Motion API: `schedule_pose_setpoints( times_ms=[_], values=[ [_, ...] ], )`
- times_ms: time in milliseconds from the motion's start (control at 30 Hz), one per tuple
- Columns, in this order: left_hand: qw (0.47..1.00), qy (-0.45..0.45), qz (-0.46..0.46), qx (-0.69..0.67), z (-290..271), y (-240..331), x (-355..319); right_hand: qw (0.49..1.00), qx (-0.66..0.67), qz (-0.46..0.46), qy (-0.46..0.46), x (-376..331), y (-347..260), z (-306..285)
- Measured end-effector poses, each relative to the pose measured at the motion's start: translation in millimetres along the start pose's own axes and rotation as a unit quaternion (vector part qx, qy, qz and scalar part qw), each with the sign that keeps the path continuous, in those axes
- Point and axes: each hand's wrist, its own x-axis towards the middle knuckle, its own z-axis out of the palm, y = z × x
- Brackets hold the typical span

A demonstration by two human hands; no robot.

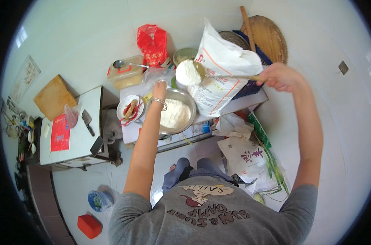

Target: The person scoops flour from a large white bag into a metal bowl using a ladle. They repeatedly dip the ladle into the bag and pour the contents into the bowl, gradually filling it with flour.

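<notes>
My right hand [280, 77] is closed round the long handle of a ladle [234, 76], held out level in front of the white sack. White flour [188, 72] is heaped at the ladle's far end, just above and beyond a metal bowl [190, 98]. More flour [175, 115] lies in the bowl. My left hand [159, 88] is closed at the bowl's far left rim, its fingertips whitened; what the fingers hold is hidden. A bracelet circles that wrist. Behind the ladle a large white sack [218, 92] stands with its top open.
Left of the bowl sits a plate [121, 108] with red and brown foods. Behind are a lidded plastic box [126, 77], a spoon [119, 64] and a red bag [152, 45]. A cleaver [86, 117] lies on the left counter. Bags [244, 159] and green onions [275, 167] fill the lower right.
</notes>
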Motion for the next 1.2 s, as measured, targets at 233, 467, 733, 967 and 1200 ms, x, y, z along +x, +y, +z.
schedule_pose_setpoints(
  times_ms=[233,467,733,967,1200],
  values=[
    [0.987,-0.089,-0.128,0.046,-18.4,-68.5,-58.6,0.921,-0.298,-0.239,0.075,132.7,132.9,163.9],
    [0.975,-0.151,-0.159,-0.034,-17.4,-113.8,-71.3,0.842,-0.45,-0.251,0.163,109.5,173.3,249.3],
    [0.975,-0.181,-0.125,0.027,-3.7,-135.1,-59.7,0.758,-0.486,-0.337,0.274,100.3,203.9,248.7],
    [0.974,-0.186,-0.117,0.05,-2.8,-115.8,-60.2,0.758,-0.455,-0.342,0.319,92.9,206.6,244.6],
    [0.978,-0.165,-0.115,0.054,11.1,-134.7,-66.0,0.861,-0.195,-0.343,0.322,93.6,222.4,237.1]
  ],
)
